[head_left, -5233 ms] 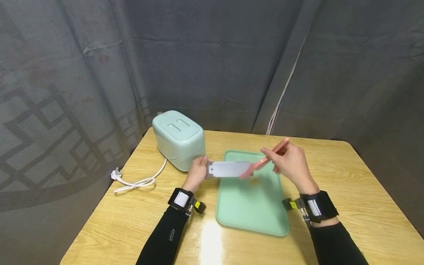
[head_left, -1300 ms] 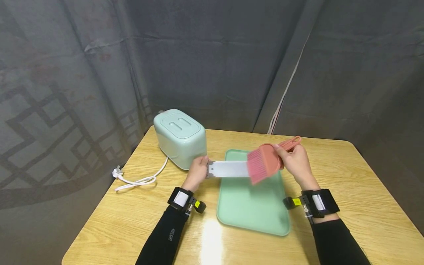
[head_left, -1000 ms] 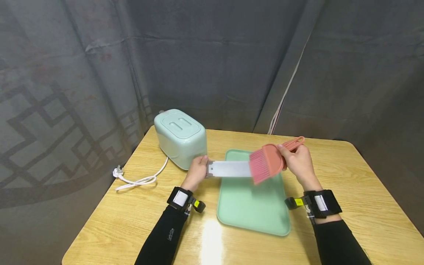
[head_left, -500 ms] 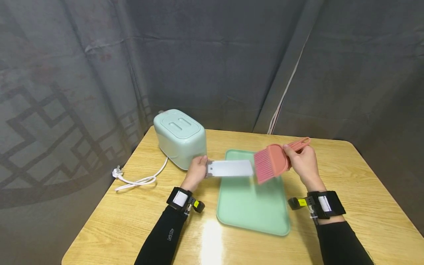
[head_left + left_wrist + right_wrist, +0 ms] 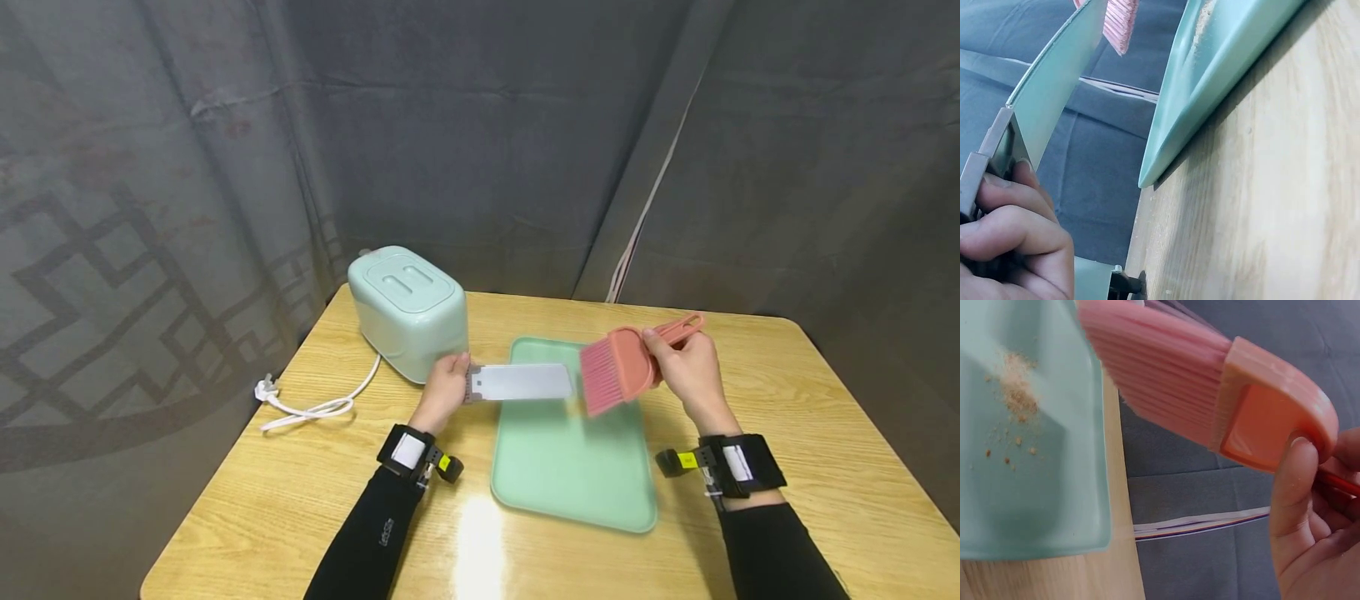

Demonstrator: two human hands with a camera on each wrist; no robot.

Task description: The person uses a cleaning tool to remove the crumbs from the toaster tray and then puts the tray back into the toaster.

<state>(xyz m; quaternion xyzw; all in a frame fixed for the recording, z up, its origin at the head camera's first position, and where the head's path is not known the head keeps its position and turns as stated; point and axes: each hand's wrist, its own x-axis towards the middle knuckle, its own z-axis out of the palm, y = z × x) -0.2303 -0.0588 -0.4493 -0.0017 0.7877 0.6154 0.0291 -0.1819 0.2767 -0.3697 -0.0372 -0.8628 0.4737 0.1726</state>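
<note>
My left hand grips the grey end of a flat silvery crumb tray, which reaches out level over the left part of a mint-green serving tray. In my right hand, thumb and fingers pinch the handle base of a small pink brush. Its bristles point left, just past the crumb tray's free end, with a narrow gap between them in the head view. Below, a pile of brown crumbs lies on the serving tray, plain in the right wrist view.
A mint-green toaster with a lid on top stands at the back left, close behind my left hand. Its white cord and plug lie at the table's left edge. A grey curtain hangs behind the wooden table.
Earlier the brush was turned edge-on, its bristles over the crumb tray's right end. It turned broadside, then moved right, off that end. The left hand and crumb tray have hardly moved.
</note>
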